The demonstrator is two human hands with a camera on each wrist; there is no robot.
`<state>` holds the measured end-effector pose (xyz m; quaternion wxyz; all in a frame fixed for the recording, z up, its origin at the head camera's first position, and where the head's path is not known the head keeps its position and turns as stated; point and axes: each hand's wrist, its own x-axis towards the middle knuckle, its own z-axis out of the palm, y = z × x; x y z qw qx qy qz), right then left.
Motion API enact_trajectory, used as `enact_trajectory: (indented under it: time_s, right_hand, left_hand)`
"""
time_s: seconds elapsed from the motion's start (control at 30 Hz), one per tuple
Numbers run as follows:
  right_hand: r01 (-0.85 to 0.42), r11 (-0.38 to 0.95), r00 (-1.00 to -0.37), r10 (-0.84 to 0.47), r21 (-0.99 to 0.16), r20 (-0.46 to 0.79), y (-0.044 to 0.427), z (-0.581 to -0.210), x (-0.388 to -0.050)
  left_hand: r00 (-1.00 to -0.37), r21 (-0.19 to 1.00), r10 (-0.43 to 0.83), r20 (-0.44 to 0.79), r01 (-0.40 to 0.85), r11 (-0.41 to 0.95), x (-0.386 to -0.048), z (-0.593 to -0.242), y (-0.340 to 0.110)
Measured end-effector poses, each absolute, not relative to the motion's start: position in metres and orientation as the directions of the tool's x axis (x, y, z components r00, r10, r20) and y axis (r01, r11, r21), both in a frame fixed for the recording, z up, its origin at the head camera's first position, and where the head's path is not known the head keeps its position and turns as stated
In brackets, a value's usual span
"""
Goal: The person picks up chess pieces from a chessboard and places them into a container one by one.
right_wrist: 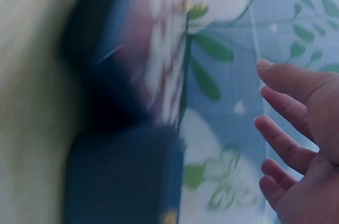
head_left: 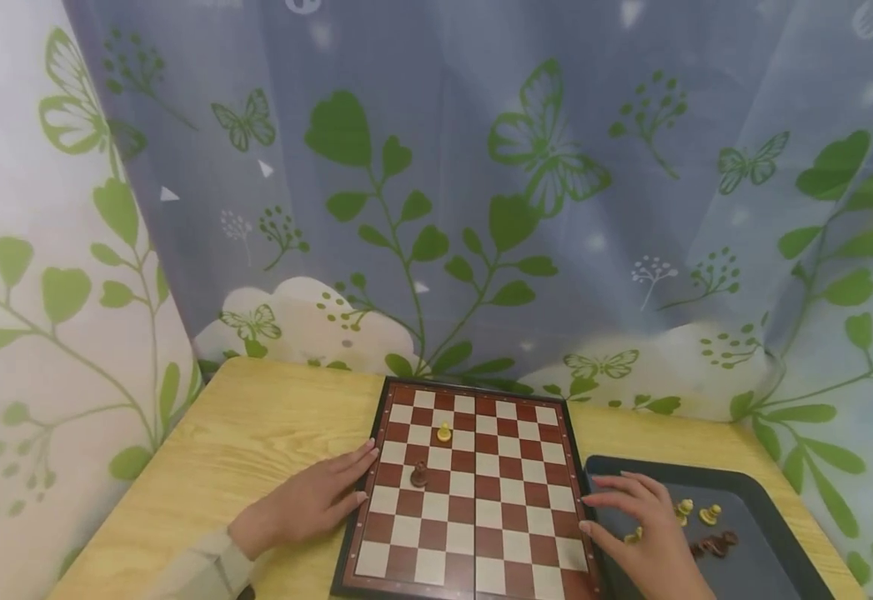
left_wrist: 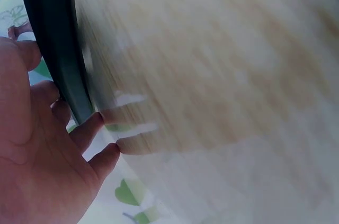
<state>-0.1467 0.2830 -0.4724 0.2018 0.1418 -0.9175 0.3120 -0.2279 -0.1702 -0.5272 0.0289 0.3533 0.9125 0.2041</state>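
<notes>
A brown-and-white chessboard [head_left: 496,466] lies on the wooden table. On its left half stand a yellow pawn [head_left: 444,432] and a dark brown chess piece [head_left: 418,474], its exact kind too small to tell. My left hand [head_left: 316,498] rests at the board's left edge, fingers extended; the left wrist view shows that hand [left_wrist: 47,144] against the dark rim [left_wrist: 58,38]. Between the board's right edge and the tray is my right hand [head_left: 646,525], fingers apart and gently bent. Nothing shows in its grasp in the right wrist view, where the hand [right_wrist: 312,128] appears at the right.
A dark tray [head_left: 762,500] at the board's right holds several yellow pieces [head_left: 709,514] and dark brown pieces [head_left: 717,544]. My right hand partly covers the tray's left side. A leaf-and-butterfly curtain [head_left: 436,208] hangs behind the wooden table [head_left: 278,417].
</notes>
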Motion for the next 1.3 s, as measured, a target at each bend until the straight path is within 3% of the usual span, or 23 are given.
enact_trajectory:
  time_s: [0.27, 0.47, 1.0, 1.3]
  right_hand:
    - [-0.381, 0.681, -0.924, -0.301, -0.625, 0.235, 0.231, -0.459, -0.169]
    - [-0.405, 0.618, -0.872, -0.484, -0.674, 0.080, 0.193, -0.469, -0.183]
    - [-0.404, 0.534, -0.821, -0.570, -0.743, 0.036, 0.135, -0.480, -0.222]
    - [-0.423, 0.549, -0.806, -0.592, -0.721, 0.022, 0.118, -0.481, -0.231]
  left_hand:
    - [-0.746, 0.366, 0.657, 0.108, 0.645, 0.671, -0.224, -0.524, -0.170]
    - [-0.750, 0.363, 0.652, 0.113, 0.642, 0.676, -0.223, -0.529, -0.172]
    - [-0.753, 0.423, 0.655, 0.071, 0.617, 0.664, -0.231, -0.527, -0.168]
    - [-0.756, 0.447, 0.649, 0.083, 0.610, 0.654, -0.224, -0.529, -0.170]
